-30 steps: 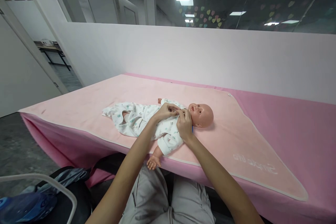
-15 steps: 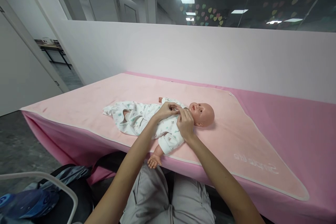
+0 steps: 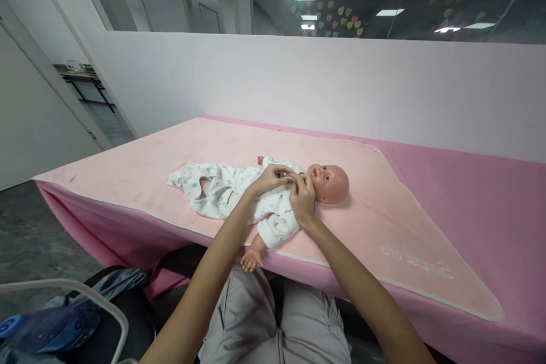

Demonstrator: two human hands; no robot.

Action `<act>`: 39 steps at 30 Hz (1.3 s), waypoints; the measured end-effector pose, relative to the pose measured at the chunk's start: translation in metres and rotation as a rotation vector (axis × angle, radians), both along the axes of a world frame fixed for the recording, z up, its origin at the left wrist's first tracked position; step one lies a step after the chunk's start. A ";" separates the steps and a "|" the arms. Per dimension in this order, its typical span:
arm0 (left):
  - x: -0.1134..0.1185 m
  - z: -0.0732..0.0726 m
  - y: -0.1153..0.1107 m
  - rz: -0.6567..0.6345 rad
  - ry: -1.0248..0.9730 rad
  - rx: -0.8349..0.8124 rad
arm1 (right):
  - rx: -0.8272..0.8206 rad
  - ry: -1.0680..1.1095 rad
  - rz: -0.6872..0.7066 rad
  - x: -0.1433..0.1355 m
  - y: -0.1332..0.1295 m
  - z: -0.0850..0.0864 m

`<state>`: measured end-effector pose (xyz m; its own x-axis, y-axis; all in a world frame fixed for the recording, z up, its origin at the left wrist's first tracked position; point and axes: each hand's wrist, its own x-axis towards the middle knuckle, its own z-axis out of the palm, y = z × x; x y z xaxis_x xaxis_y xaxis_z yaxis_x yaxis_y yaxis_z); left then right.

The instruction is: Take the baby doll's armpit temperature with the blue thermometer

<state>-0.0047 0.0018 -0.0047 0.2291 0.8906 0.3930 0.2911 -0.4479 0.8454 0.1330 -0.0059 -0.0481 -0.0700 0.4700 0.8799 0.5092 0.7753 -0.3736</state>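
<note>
where your right hand met your left hand, both curled, though i could not tell whether either gripped anything, the clothed doll lay directly beneath, lengthwise across you, its head just beside your right.

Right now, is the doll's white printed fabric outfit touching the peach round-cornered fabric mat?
Touching: the head view shows the outfit lying along the mat with no gap.

The bare left hand and bare right hand partly hide the white printed cloth outfit; the left edge crops a pale curved tube.
</note>
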 end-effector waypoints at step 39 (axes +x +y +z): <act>0.004 0.009 -0.008 0.106 -0.101 -0.059 | -0.002 -0.068 0.012 0.002 0.005 -0.002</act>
<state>-0.0008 -0.0066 0.0042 0.0944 0.9298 0.3559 0.2461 -0.3681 0.8966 0.1351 -0.0013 -0.0504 -0.1352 0.4702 0.8721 0.5238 0.7811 -0.3400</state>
